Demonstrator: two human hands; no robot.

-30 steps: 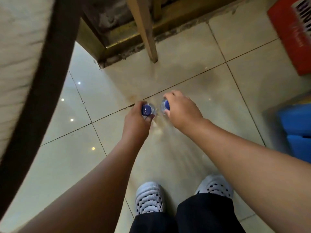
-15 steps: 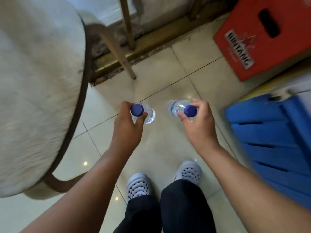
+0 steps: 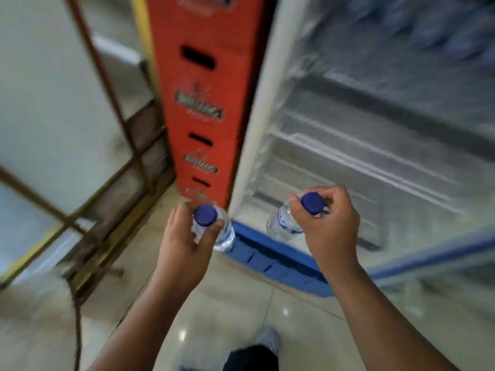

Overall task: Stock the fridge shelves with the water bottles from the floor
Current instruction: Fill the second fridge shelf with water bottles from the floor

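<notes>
My left hand (image 3: 184, 245) grips a clear water bottle (image 3: 223, 234) with a blue cap just below the neck, held upright over the floor. My right hand (image 3: 329, 226) holds a second blue-capped water bottle (image 3: 281, 223) by its neck, in front of the open fridge. The fridge (image 3: 267, 103) stands open at right, with white wire shelves (image 3: 348, 156) and a blue base strip (image 3: 267, 253). Blurred blue shapes sit at the fridge's top; what they are I cannot tell.
A stack of red crates (image 3: 203, 103) stands against the fridge's left side. A metal-framed glass partition (image 3: 80, 116) runs along the left. Glossy beige floor tiles (image 3: 227, 317) lie below, with my shoe (image 3: 270, 338) on them.
The view has swung up from the floor to the open fridge and crates. Both hands still hold their bottles and now sit in front of the fridge's base.
</notes>
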